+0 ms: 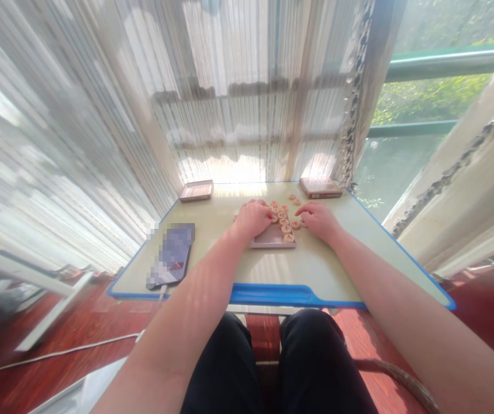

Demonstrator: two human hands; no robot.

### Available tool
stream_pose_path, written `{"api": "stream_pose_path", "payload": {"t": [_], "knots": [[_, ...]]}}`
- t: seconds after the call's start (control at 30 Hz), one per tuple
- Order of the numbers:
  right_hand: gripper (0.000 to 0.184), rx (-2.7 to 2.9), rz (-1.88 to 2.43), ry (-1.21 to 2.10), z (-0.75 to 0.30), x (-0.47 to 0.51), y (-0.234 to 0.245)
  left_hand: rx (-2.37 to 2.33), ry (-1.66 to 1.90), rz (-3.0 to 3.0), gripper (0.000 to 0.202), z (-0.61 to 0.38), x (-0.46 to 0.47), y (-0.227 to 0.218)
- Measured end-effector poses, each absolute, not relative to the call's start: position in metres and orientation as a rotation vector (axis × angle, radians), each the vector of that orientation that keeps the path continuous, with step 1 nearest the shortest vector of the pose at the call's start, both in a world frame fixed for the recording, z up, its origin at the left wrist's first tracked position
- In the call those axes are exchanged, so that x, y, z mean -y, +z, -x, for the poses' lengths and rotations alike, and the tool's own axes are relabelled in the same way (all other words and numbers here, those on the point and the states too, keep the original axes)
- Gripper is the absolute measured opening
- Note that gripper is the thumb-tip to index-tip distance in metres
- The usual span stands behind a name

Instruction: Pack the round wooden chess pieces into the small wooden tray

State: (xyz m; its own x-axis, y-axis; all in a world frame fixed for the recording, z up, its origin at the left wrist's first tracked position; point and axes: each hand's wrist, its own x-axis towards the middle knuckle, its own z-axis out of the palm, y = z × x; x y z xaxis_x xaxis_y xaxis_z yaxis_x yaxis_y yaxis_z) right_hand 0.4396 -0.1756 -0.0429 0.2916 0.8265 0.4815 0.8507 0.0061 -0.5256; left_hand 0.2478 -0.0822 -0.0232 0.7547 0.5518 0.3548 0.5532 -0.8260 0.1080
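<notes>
Several round wooden game discs (284, 221) with red marks lie in a cluster on a small beige table (316, 270). Some sit on or in a flat pinkish tray (268, 237) near the middle. My left hand (253, 217) rests over the left of the cluster, fingers curled onto the discs. My right hand (319, 220) lies to the right of them, fingers bent and touching the discs at its fingertips. What either hand grips is too small to see.
A shallow wooden box half (196, 190) stands at the table's back left, a second brown box (320, 187) at the back right. A phone (172, 255) with a cable lies at the left. The table has a blue rim (272, 295); curtains hang behind.
</notes>
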Motion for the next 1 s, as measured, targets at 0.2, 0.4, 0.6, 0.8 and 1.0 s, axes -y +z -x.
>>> {"api": "stream_pose_path", "payload": {"t": [0.2,0.4,0.6,0.8,1.0], "knots": [[0.027,1.53,1.797,-0.037,-0.44,0.176,-0.041,0.921,-0.56,2.956,0.02,-0.25,0.082,-0.022],[0.026,1.545,1.808,-0.041,-0.439,0.175,-0.042,0.88,-0.598,2.96,0.02,-0.249,0.083,-0.023],[0.021,1.647,1.871,-0.073,-0.446,0.179,-0.044,1.062,-0.673,2.959,0.027,-0.241,0.079,-0.016],[0.021,1.845,1.925,-0.089,-0.45,0.188,-0.038,1.125,-0.567,2.931,0.033,-0.236,0.073,-0.018],[0.025,1.852,1.964,-0.132,-0.452,0.186,-0.04,1.11,-0.529,2.954,0.037,-0.236,0.074,-0.021]]}}
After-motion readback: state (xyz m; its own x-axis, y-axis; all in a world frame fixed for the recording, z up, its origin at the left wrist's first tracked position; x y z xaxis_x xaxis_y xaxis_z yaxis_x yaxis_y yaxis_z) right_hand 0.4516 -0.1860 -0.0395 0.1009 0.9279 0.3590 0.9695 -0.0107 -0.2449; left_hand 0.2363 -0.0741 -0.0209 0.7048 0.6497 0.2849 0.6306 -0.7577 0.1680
